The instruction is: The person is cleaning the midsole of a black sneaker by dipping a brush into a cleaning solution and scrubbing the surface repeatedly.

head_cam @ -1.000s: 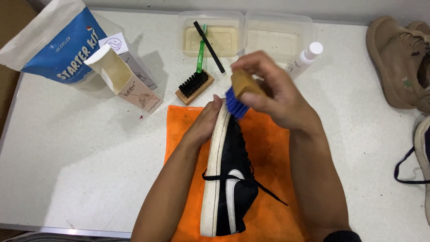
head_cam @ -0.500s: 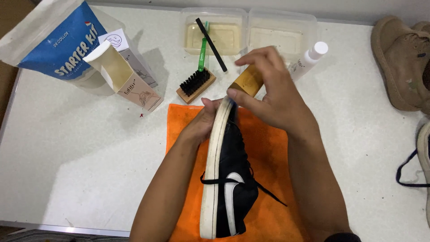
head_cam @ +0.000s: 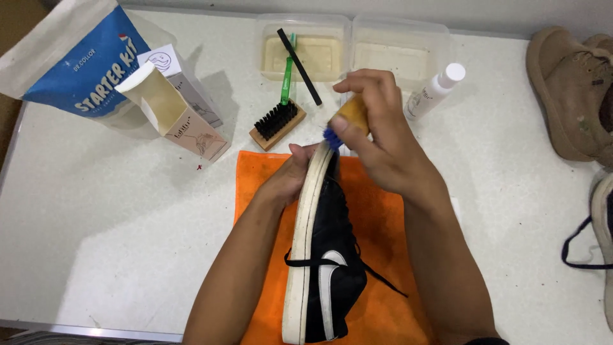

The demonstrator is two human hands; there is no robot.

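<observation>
Centrally, the black sneaker (head_cam: 329, 255) lies on its side on the orange cloth (head_cam: 383, 223), toe toward 12 o'clock. Left hand (head_cam: 290, 179) grips the shoe's toe end. Right hand (head_cam: 377, 137) is closed around a wooden brush with blue bristles (head_cam: 341, 121), bristles touching the toe. A second brush (head_cam: 276, 122) lies at 11 o'clock.

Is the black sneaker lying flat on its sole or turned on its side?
On its side: the black sneaker rests on the orange cloth, its white sole edge facing left, laces trailing right.
</observation>
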